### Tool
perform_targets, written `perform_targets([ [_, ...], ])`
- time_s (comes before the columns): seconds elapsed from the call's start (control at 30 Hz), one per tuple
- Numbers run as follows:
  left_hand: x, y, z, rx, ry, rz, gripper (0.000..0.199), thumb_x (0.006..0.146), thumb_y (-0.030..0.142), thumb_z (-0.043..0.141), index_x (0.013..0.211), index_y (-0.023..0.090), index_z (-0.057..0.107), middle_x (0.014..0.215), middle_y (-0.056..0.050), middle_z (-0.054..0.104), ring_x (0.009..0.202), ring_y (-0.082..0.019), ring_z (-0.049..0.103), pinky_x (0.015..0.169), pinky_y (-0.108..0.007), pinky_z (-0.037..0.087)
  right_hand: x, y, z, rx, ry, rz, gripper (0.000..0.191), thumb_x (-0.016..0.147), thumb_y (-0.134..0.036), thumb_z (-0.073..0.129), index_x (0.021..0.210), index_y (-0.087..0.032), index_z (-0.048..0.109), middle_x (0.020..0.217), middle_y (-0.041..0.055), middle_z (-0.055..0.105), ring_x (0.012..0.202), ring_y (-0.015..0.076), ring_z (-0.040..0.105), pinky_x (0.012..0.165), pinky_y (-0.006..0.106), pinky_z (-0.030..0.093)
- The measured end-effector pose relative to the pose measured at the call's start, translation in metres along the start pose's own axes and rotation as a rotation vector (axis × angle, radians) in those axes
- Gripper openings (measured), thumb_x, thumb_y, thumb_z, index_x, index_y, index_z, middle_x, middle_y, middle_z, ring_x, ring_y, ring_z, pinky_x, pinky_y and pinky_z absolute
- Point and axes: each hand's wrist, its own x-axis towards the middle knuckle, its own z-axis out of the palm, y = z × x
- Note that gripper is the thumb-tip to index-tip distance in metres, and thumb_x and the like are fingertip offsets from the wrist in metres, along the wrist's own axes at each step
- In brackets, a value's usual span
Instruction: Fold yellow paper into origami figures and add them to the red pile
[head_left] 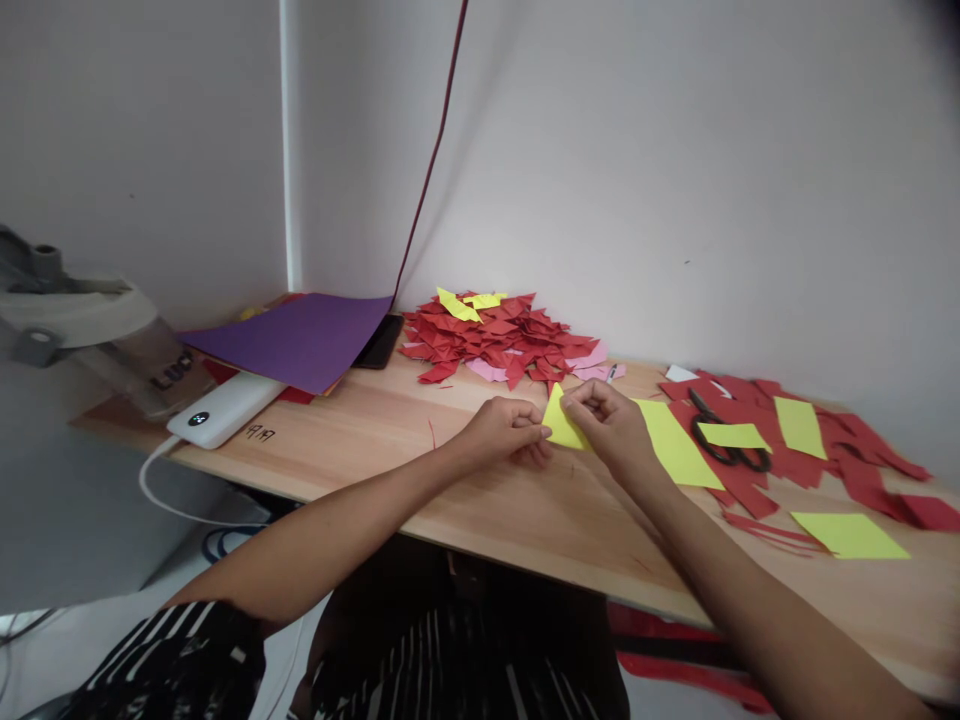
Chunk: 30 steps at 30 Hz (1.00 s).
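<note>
Yellow paper (564, 424) is between the hands, over the desk (480, 510), in front of the red folded pile (491, 345). L hand (517, 432): fingers look pinched on its L edge. R hand (606, 418): thumb + fingers clamped nr its top R. Main risk IMO: uneven pull btwn hands -> skewed crease or tear. R wrist overlaps the yellow sheet (679, 450) in view; contact unclear, but a sweep R could drag it. Scissors (721, 452) part-hidden under yellow strip (735, 436): poss. snag if grabbed blind.
</note>
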Motion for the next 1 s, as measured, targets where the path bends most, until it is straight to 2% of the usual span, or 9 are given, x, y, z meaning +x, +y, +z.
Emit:
perform_targets([
  [0.2,0.0023,-0.0004,0.0003,0.007,-0.012,-0.035,0.025,0.080,0.033,0.062,0.070,0.013,0.050,0.060,-0.004,0.067,0.049,-0.011,0.064,0.041,-0.015,0.040,0.0000,0.0010,0.0013,0.021,0.000,0.013,0.019,0.076,-0.034,0.065,0.068,-0.020,0.055,0.067,-0.0011,0.055,0.060,0.0118,0.049,0.057,0.026,0.039],
  [0.4,0.0032,-0.0005,-0.0009,0.052,-0.013,-0.021,0.021,0.082,0.026,0.057,0.068,0.014,0.049,0.055,-0.002,0.065,0.042,-0.010,0.060,0.038,-0.015,0.038,0.0001,0.0041,0.0011,0.028,-0.031,0.037,0.021,0.077,-0.036,0.065,0.069,-0.019,0.055,0.069,-0.0009,0.055,0.062,0.0115,0.049,0.059,0.025,0.039],
  [0.5,0.0018,0.0020,-0.0010,0.078,0.011,-0.030,0.020,0.082,0.025,0.057,0.067,0.014,0.049,0.054,-0.002,0.065,0.041,-0.009,0.059,0.038,-0.015,0.038,0.0016,0.0062,0.0014,0.114,-0.062,0.075,0.024,0.076,-0.041,0.068,0.084,-0.020,0.058,0.075,-0.0005,0.057,0.067,0.0122,0.053,0.062,0.025,0.042],
  [0.6,0.0009,0.0026,-0.0009,0.123,0.026,-0.021,0.022,0.082,0.025,0.056,0.064,0.014,0.048,0.054,-0.003,0.065,0.040,-0.009,0.058,0.038,-0.015,0.039,0.0030,0.0062,0.0016,0.170,-0.116,0.139,0.041,0.072,-0.047,0.071,0.101,-0.021,0.058,0.079,0.0001,0.060,0.070,0.0131,0.055,0.063,0.025,0.042],
  [0.73,0.0009,0.0006,-0.0007,0.151,0.021,-0.005,0.022,0.081,0.026,0.057,0.065,0.014,0.049,0.055,-0.003,0.064,0.040,-0.009,0.058,0.038,-0.016,0.039,0.0018,0.0039,0.0006,0.047,-0.167,0.158,0.036,0.074,-0.053,0.067,0.075,-0.018,0.058,0.062,-0.0033,0.048,0.056,0.0096,0.041,0.053,0.024,0.033],
  [0.8,0.0012,0.0011,-0.0005,0.116,0.020,0.004,0.024,0.083,0.029,0.056,0.066,0.014,0.049,0.056,-0.003,0.064,0.041,-0.009,0.058,0.038,-0.015,0.040,0.0005,0.0024,-0.0007,0.019,-0.160,0.155,0.038,0.076,-0.054,0.065,0.069,-0.018,0.056,0.058,-0.0047,0.042,0.052,0.0085,0.034,0.049,0.024,0.027],
  [0.93,0.0018,0.0055,-0.0012,-0.049,0.078,0.062,0.018,0.088,0.032,0.048,0.085,0.014,0.050,0.064,-0.003,0.065,0.046,-0.011,0.061,0.040,-0.017,0.043,-0.0006,-0.0005,-0.0034,0.124,-0.103,0.194,0.038,0.076,-0.055,0.064,0.069,-0.019,0.055,0.059,-0.0035,0.047,0.053,0.0094,0.038,0.050,0.024,0.029],
  [1.0,0.0019,0.0068,-0.0021,-0.067,0.087,0.125,0.017,0.086,0.030,0.052,0.094,0.016,0.049,0.067,-0.001,0.064,0.049,-0.011,0.063,0.041,-0.016,0.043,-0.0006,-0.0009,-0.0040,0.172,-0.072,0.214,0.038,0.075,-0.055,0.066,0.068,-0.019,0.055,0.060,-0.0029,0.049,0.053,0.0103,0.040,0.051,0.025,0.030],
])
